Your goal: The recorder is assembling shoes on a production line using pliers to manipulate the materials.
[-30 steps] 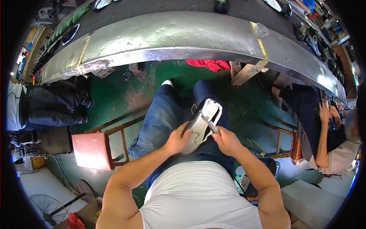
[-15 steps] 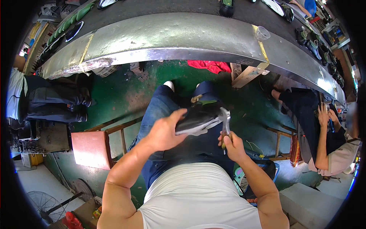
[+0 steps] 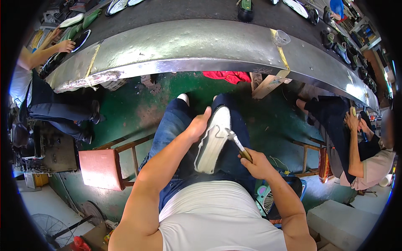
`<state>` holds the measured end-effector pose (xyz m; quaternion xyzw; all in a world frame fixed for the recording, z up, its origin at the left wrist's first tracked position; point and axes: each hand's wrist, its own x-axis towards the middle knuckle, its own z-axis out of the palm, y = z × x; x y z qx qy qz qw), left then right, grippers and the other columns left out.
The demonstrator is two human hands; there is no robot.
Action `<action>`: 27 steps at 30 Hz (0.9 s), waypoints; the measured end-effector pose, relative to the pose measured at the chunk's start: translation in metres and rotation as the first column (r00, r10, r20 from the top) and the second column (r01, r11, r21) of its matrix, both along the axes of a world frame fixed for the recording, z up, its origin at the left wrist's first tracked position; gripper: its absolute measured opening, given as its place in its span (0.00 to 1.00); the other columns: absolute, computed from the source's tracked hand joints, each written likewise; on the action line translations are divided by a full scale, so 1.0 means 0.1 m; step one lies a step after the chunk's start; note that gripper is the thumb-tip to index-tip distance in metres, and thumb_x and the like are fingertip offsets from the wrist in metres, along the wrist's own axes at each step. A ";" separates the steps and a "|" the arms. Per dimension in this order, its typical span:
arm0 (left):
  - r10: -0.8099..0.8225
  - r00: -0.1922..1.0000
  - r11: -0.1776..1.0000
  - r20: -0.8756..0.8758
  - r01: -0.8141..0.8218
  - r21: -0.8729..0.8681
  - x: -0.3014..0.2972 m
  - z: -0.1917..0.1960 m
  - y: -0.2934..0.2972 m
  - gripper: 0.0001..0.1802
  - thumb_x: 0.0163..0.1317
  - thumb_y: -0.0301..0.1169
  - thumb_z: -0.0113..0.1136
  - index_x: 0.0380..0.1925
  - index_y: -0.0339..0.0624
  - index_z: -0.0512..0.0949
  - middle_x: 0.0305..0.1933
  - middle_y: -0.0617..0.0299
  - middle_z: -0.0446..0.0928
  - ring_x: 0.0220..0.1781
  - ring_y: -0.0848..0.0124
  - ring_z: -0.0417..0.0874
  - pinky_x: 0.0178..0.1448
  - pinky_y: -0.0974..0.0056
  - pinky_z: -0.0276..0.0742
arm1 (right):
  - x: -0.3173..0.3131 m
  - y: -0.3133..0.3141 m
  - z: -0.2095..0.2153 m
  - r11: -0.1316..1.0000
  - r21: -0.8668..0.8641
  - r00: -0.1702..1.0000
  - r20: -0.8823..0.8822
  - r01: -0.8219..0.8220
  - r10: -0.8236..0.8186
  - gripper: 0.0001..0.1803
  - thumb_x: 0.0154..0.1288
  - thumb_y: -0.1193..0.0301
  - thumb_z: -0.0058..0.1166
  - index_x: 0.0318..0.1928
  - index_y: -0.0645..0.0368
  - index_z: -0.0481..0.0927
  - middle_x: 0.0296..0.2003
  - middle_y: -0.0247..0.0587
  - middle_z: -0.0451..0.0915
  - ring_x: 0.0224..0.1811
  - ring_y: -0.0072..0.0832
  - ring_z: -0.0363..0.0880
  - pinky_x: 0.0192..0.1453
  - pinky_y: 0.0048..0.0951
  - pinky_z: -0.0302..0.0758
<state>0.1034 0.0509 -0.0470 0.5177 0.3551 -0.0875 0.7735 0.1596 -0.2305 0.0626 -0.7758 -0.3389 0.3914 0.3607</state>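
Observation:
Over my lap I hold a dark shoe (image 3: 211, 146) with its whitish, bare-looking underside facing up. My left hand (image 3: 198, 125) is closed on the shoe's left side near its far end. My right hand (image 3: 256, 164) grips the wooden handle of a hammer (image 3: 238, 143). The hammer's metal head lies against or just above the right edge of the underside; I cannot tell which. A dark wavy line crosses the pale surface beside the head. The shoe's upper is mostly hidden beneath it.
A metal-edged bench (image 3: 176, 46) with several shoes runs across ahead. A clear cup (image 3: 282, 38) stands on its edge. A stool (image 3: 100, 168) is to my left, a fan (image 3: 44, 228) behind it. One person works at left, another (image 3: 356, 163) sits at right.
The shoe has turned so that its underside faces up, with my left hand further forward. The hammer has tilted leftward over it. The person at left now reaches for shoes on the bench.

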 end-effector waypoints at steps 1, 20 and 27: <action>0.000 0.999 0.997 0.044 0.003 -0.071 -0.12 -0.19 -0.03 0.32 0.79 0.52 0.39 0.58 0.35 0.79 0.56 0.53 0.81 0.57 0.66 0.80 0.64 0.61 0.72 | 0.02 0.03 -0.01 1.000 0.000 1.000 -0.003 0.002 -0.002 0.20 0.69 0.68 0.55 0.57 0.67 0.74 0.39 0.52 0.83 0.42 0.45 0.83 0.51 0.38 0.77; 0.142 0.960 0.986 0.241 -0.116 -0.118 -0.60 0.05 -0.46 0.37 0.78 0.52 0.42 0.76 0.40 0.52 0.71 0.53 0.66 0.73 0.63 0.67 0.76 0.60 0.59 | 0.05 0.59 -0.06 0.959 -0.208 0.969 0.113 -0.191 0.218 0.16 0.68 0.62 0.55 0.41 0.65 0.78 0.36 0.61 0.82 0.42 0.58 0.80 0.46 0.52 0.75; 0.148 0.980 0.952 0.130 -0.106 -0.286 -0.49 0.39 -0.36 0.43 0.71 0.46 0.61 0.77 0.42 0.52 0.71 0.55 0.67 0.71 0.64 0.69 0.73 0.58 0.66 | -0.04 0.52 -0.38 0.975 -0.221 0.847 -0.512 0.032 -0.144 0.14 0.73 0.62 0.54 0.43 0.62 0.78 0.29 0.42 0.82 0.27 0.30 0.81 0.29 0.33 0.74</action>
